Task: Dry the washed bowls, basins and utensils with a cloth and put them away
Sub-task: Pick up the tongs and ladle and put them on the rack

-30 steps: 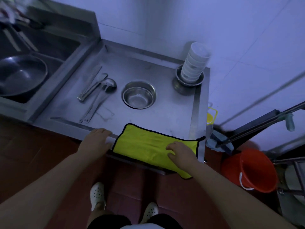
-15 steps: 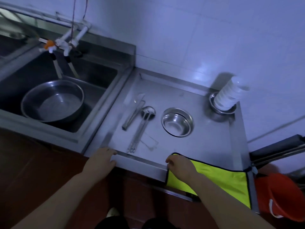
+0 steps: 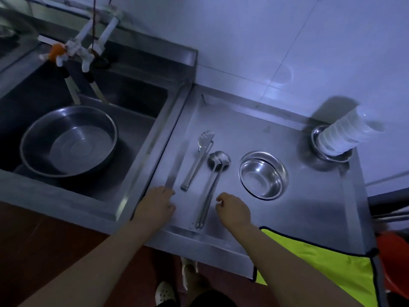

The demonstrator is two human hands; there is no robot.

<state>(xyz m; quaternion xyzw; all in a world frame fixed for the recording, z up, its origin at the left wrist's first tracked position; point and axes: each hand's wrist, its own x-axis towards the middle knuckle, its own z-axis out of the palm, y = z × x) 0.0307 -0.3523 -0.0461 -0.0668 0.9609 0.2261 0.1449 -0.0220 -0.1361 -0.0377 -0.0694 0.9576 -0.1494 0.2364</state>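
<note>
Holds nothing in either hand: left hand (image 3: 157, 204) resting loosely curled on the counter (image 3: 309, 207) at its near-left rim, right hand (image 3: 232, 209) half curled, thumb and forefinger parted. Finds the ladles (image 3: 211, 189) between the two hands, long axis running near to far, bowls at the far end, handle ends just left of the right hand and nearer to it. Means thin, smooth, shiny steel, probably slippery, with the soft yellow cloth (image 3: 321, 262) draped over the near-right edge.
</note>
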